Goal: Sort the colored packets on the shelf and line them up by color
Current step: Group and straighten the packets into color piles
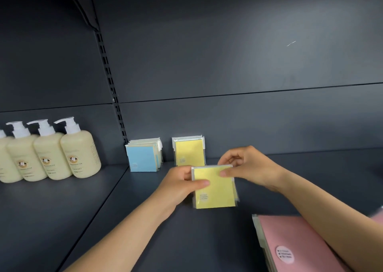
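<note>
Both hands hold a small stack of yellow packets upright on the dark shelf. My left hand grips its left edge, thumb across the front. My right hand pinches its top right corner. Behind it, a row of yellow packets stands against the back wall. A row of blue packets stands to the left of that. A stack of pink packets lies at the near right, partly under my right forearm.
Several cream pump bottles stand in a row on the neighbouring shelf at the left. A slotted upright divides the two shelf bays. The dark back panel rises behind everything.
</note>
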Action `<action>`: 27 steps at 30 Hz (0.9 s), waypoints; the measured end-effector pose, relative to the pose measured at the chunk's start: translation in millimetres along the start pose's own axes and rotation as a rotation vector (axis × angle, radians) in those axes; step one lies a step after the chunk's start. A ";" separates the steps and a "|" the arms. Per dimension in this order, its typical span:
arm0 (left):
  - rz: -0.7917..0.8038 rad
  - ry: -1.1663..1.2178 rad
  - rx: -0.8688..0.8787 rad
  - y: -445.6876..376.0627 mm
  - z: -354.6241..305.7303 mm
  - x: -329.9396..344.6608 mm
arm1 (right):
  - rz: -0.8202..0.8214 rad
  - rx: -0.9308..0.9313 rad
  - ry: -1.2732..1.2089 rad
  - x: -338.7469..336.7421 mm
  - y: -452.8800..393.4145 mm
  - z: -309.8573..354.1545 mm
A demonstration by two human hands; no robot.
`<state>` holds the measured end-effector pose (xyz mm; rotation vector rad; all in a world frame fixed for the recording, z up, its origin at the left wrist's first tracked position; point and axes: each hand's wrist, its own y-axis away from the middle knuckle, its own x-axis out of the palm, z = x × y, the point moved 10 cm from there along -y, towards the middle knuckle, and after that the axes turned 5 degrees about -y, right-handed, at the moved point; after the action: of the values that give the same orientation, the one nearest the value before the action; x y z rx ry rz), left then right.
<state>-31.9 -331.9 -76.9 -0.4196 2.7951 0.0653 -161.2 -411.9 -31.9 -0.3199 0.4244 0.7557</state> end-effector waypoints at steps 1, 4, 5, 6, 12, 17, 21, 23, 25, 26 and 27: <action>-0.007 0.005 -0.004 -0.7 -0.8 -5.8 | -0.034 0.011 -0.042 -4.9 -0.5 -2.2; -0.041 0.064 -0.028 -2.6 -2.5 -29.5 | -0.055 0.110 -0.087 -13.0 -2.3 -20.4; -0.064 0.106 -0.036 -3.6 -1.9 -38.7 | -0.023 0.158 -0.048 -10.6 -3.3 -29.1; -0.095 0.147 -0.044 -4.9 -0.8 -47.8 | 0.017 0.201 0.017 -6.8 -3.5 -36.4; -0.236 0.204 -0.093 -9.1 11.5 -70.8 | 0.223 0.234 0.395 15.0 -4.5 -46.5; -0.312 0.211 -0.106 -13.6 22.2 -74.3 | 0.189 0.275 0.142 12.3 -3.3 -48.4; -0.254 0.228 -0.092 -18.3 23.6 -60.1 | 0.120 0.100 -0.028 4.1 -5.5 -21.9; -0.167 0.261 -0.070 -18.8 19.1 -48.1 | 0.068 0.027 -0.037 3.8 -8.2 -10.3; -0.075 0.308 -0.053 -19.1 15.0 -37.7 | 0.004 0.001 0.007 4.6 -12.8 -5.1; -0.034 0.326 -0.046 -19.1 13.5 -33.3 | -0.029 -0.002 0.034 4.1 -15.6 -4.3; 0.005 0.329 -0.038 -19.1 12.6 -29.2 | -0.058 -0.005 0.055 3.3 -18.1 -3.1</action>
<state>4.0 -340.9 -79.7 -0.4700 3.1224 0.0542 -146.9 -423.8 -33.8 -0.3574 0.4631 0.6925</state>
